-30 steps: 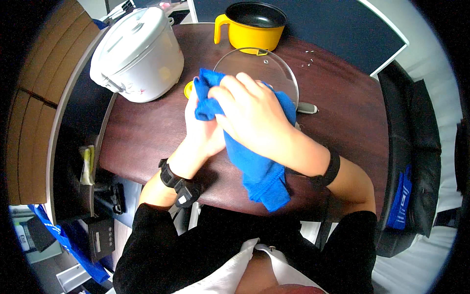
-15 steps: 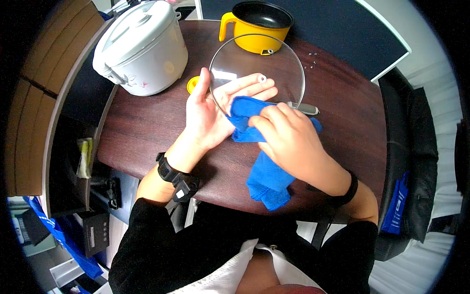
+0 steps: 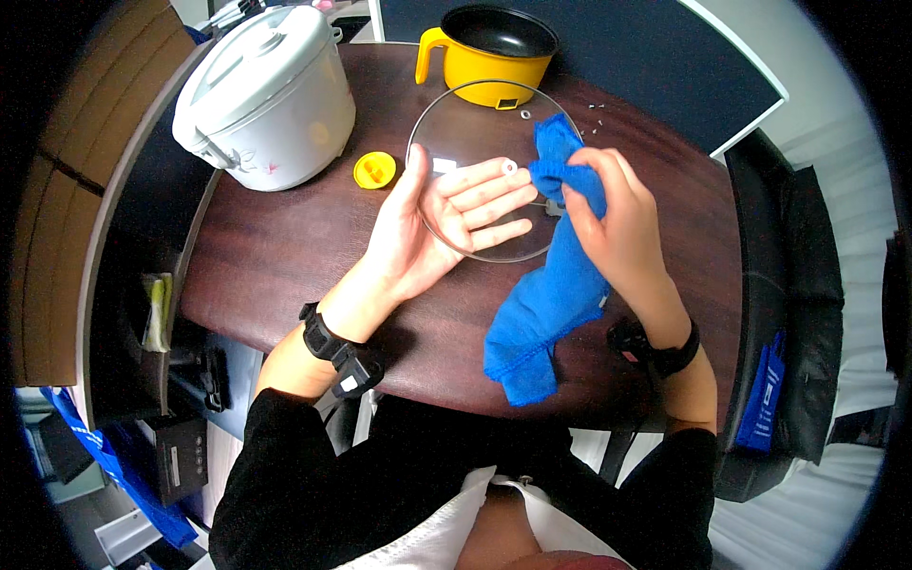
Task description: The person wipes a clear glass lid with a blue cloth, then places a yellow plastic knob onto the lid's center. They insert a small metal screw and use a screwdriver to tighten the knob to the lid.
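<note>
A round clear glass lid (image 3: pixel 475 128) with a thin metal rim rests on my left hand (image 3: pixel 442 214). That palm faces up beneath it, fingers stretched out and seen through the glass, thumb at the rim. A small white ring (image 3: pixel 509 167) marks the lid's middle. My right hand (image 3: pixel 617 214) pinches a blue cloth (image 3: pixel 556 304) at the lid's right edge. One bunched end of the cloth sticks up over the glass, and the rest hangs down toward the table's front edge. Part of a grey tool shows beside the cloth, mostly hidden.
A yellow pot (image 3: pixel 494 71) with a black inside stands at the back. A white rice cooker (image 3: pixel 271 104) is at the back left. Near it lies a round yellow knob (image 3: pixel 375 170). Several small bits (image 3: pixel 596 122) lie on the dark wooden table (image 3: pixel 275 256) at the back right.
My right hand has moved right and away from the left palm, drawing the cloth to the lid's right edge. The lid has shifted slightly nearer, and the yellow knob shows more fully.
</note>
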`<action>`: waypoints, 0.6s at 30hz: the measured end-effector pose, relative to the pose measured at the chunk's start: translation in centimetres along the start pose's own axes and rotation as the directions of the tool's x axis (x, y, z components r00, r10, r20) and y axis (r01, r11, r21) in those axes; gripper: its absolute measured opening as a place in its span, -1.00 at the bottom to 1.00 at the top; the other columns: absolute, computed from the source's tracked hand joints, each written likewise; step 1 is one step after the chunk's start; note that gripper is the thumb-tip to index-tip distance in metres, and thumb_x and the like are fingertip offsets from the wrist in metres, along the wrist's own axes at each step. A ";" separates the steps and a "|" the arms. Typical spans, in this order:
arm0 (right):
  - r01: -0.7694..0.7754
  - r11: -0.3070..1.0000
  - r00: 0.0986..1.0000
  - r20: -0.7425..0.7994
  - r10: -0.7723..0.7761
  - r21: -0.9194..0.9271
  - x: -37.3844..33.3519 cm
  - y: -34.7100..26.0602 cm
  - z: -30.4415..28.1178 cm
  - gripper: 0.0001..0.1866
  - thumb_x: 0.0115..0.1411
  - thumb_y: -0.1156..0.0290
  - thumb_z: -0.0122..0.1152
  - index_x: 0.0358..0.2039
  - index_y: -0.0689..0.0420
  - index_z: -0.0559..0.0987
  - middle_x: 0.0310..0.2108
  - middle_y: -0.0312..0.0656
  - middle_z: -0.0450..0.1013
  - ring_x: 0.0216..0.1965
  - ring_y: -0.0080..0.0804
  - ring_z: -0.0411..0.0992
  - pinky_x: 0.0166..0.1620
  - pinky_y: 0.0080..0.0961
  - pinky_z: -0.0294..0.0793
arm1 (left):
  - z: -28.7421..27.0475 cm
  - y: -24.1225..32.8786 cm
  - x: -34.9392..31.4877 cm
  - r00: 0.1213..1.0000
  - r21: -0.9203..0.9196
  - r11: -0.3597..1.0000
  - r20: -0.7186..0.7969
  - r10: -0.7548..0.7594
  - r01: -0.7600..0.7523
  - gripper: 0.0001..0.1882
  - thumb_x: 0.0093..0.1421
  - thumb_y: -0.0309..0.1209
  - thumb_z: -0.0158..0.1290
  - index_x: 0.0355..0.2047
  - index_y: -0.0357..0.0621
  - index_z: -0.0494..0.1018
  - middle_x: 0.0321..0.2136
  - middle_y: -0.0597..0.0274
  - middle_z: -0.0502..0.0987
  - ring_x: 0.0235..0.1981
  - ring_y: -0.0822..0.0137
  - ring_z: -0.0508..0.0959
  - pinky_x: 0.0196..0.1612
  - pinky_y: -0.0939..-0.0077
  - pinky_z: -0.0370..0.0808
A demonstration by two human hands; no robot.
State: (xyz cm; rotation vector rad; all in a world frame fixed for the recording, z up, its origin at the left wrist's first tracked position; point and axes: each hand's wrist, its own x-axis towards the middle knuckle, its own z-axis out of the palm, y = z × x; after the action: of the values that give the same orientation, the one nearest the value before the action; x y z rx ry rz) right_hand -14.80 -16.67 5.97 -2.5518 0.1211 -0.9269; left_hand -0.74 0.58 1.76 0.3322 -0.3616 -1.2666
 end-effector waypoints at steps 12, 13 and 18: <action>0.078 0.995 0.994 -0.079 -0.073 0.069 5.1 0.6 1.1 -0.74 0.09 0.45 0.21 -0.18 0.20 0.51 -0.26 0.01 0.48 -0.21 0.02 0.51 -0.16 -0.27 0.50 | -0.1 -0.1 -0.6 0.998 0.365 0.929 0.042 0.056 -0.068 -0.46 0.32 -0.34 0.02 0.19 -0.48 0.23 0.12 -0.18 0.40 0.17 0.00 0.41 0.18 0.05 0.43; 0.111 0.992 0.993 -0.047 -0.109 0.059 5.5 0.4 1.1 -0.74 0.09 0.45 0.21 -0.18 0.19 0.52 -0.26 0.01 0.48 -0.21 0.02 0.51 -0.15 -0.26 0.50 | 0.0 -0.2 -0.7 0.999 0.390 0.920 0.037 0.037 -0.049 -0.49 0.32 -0.38 0.02 0.18 -0.46 0.25 0.10 -0.16 0.42 0.14 0.03 0.44 0.16 0.08 0.45; 0.381 0.924 0.909 0.163 -0.383 0.045 5.7 -2.5 3.0 -0.73 -0.03 0.40 0.24 -0.27 0.17 0.52 -0.35 -0.07 0.43 -0.26 -0.09 0.47 -0.17 -0.25 0.49 | -1.1 -0.6 -0.8 0.998 0.557 0.828 -0.038 -0.054 0.066 -0.66 0.28 -0.50 0.04 0.05 -0.33 0.40 -0.05 0.02 0.54 -0.05 0.19 0.58 0.03 0.21 0.57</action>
State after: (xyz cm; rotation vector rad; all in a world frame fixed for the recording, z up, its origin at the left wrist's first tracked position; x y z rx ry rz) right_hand -8.70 -14.61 8.34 -2.6792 -0.4498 -0.8325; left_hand -1.00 1.27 0.49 0.8643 -0.7129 -1.1980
